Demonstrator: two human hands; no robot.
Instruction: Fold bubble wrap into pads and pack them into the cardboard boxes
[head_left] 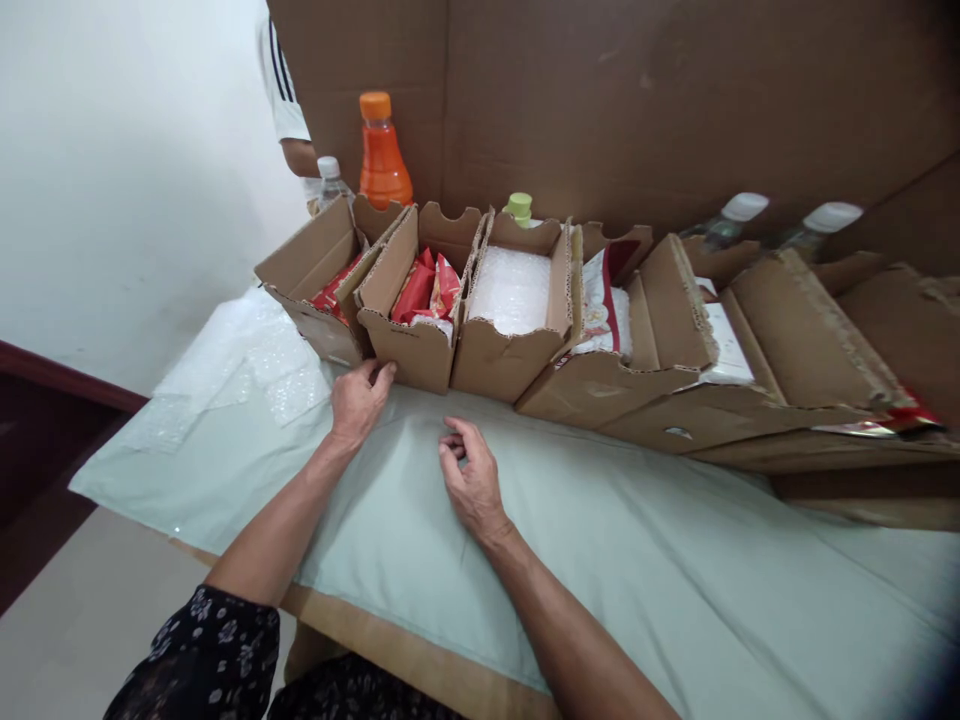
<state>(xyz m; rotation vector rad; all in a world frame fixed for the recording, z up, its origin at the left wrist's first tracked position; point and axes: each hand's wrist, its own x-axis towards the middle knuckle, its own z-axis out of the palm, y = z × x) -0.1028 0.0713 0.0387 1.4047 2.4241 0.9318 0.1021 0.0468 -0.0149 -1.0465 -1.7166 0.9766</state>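
Observation:
My left hand (361, 402) is at the lower front corner of a cardboard box (412, 358) holding red packets (427, 288). Its thumb and fingers are slightly apart, near or against the box, and I see nothing held. My right hand (474, 482) hovers over or rests on the green cloth (585, 540), loosely curled with thumb and forefinger apart, holding nothing. Left of that box, another cardboard box (319, 325) contains a red packet (332, 295). To the right, a cardboard box (502, 362) holds bubble wrap (511, 288).
Sheets of bubble wrap (225, 360) lie on the left. More boxes run right, with a white-and-red packet (600, 305) and a white carton (724, 345). Behind stand an orange bottle (384, 160) and clear bottles (727, 222), before a cardboard panel (637, 110). A person's sleeve (283, 85) shows behind.

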